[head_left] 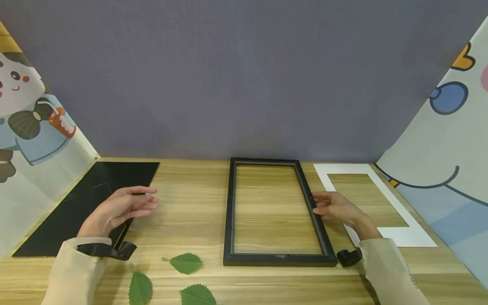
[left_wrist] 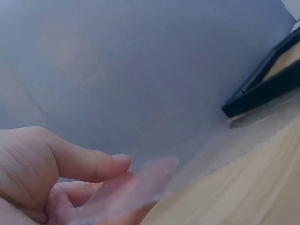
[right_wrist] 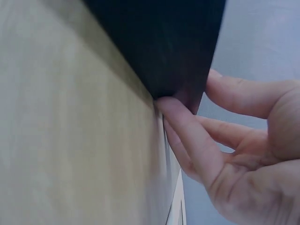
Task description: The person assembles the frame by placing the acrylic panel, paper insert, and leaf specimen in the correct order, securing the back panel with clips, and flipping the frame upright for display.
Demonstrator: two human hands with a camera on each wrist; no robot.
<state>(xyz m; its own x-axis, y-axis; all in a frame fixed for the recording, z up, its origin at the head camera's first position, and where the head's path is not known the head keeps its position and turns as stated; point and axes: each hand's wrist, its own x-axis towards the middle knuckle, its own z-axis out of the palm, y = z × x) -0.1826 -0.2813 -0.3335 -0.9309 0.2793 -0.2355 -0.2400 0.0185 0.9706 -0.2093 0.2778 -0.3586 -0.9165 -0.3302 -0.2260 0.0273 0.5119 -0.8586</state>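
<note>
A black picture frame (head_left: 280, 260) lies flat on the wooden table, with table showing through its opening. My right hand (head_left: 337, 206) holds the frame's right side; in the right wrist view the thumb is at the upper edge of the black side (right_wrist: 164, 42) and the fingertips are low, by the tabletop. Left of the frame, my left hand (head_left: 123, 205) hovers in the air. It pinches a clear plastic sheet (left_wrist: 204, 154) between thumb and fingers, some fingers showing through it. That sheet hardly shows in the head view.
A black backing board (head_left: 118, 173) lies at the left, partly under my left arm. At the right is a white mat board (head_left: 409, 237) with a rectangular window. Green leaves (head_left: 187, 263) lie near the front. A grey panel (head_left: 244, 84) stands behind, with printed sheets (head_left: 431, 161) at both sides.
</note>
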